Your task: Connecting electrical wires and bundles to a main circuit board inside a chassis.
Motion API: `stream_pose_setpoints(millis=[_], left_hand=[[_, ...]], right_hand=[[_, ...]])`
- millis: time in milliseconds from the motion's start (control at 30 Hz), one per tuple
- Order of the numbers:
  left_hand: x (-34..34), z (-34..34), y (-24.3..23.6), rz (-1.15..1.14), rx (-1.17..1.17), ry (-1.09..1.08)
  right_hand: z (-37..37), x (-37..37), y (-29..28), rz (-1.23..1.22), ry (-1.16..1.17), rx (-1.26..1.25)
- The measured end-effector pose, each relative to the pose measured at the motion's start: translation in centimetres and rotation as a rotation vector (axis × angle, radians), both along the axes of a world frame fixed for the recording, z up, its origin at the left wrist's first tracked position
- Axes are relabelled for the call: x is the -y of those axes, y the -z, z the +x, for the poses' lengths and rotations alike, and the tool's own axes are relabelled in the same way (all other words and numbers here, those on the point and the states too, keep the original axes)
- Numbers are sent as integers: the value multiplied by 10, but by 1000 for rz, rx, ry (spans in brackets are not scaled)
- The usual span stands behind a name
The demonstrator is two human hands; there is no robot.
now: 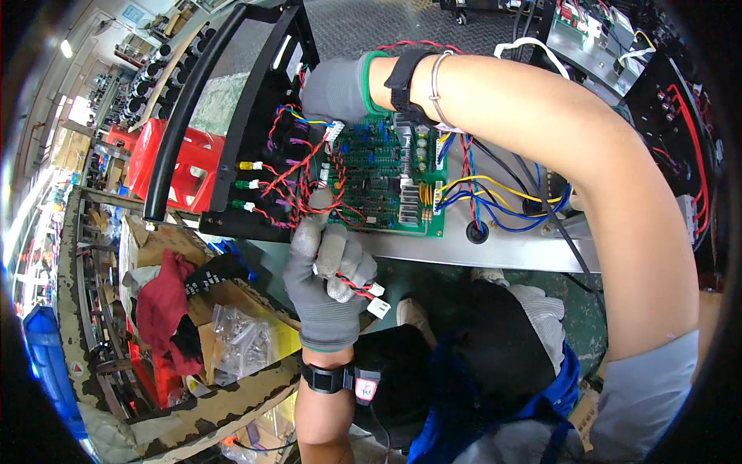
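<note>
My gloved left hand [325, 274] is below a green circuit board [371, 178], fingers curled on a red-and-black wire pair with white connectors [379, 305], its index finger reaching up to the board's lower left corner among twisted red wires. My gloved right hand [332, 89] arches over from the right to the board's upper left, beside a white multi-pin connector [335, 131]; its fingertips are hidden. The board sits in an open metal chassis [510, 251] with a black panel [249, 139] and handle on the left. Yellow and blue wires [495, 193] run from its right side.
A red plastic stool [178, 166] stands behind the handle. At lower left a worn bench frame [75, 294] surrounds cardboard, a maroon cloth [166, 309] and bagged parts [239, 340]. Another open metal unit [580, 46] is at upper right. My legs and shoes show below the chassis.
</note>
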State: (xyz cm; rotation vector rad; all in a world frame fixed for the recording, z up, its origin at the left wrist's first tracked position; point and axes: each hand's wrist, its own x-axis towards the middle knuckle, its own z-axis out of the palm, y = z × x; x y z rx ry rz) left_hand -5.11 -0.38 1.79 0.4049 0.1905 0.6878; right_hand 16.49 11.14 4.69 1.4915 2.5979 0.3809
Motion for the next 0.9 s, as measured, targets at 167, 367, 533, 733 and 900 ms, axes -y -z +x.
stream_pose_setpoints(millis=[167,367,533,733,900], left_hand=[[0,0,-1,4,21,5],[-3,2,2,28,113,48],[0,3,2,16,70,4],[-2,-1,-1,12,8,-3],[-1,-3,-1,-21,-30,-21]], right_hand=[[-3,1,2,-8,30,-20],[-7,1,1,30,52,-53],[-3,3,1,3,28,-71],[-5,1,-1,-13,-8,-58],[-2,-7,6,28,7,-9]])
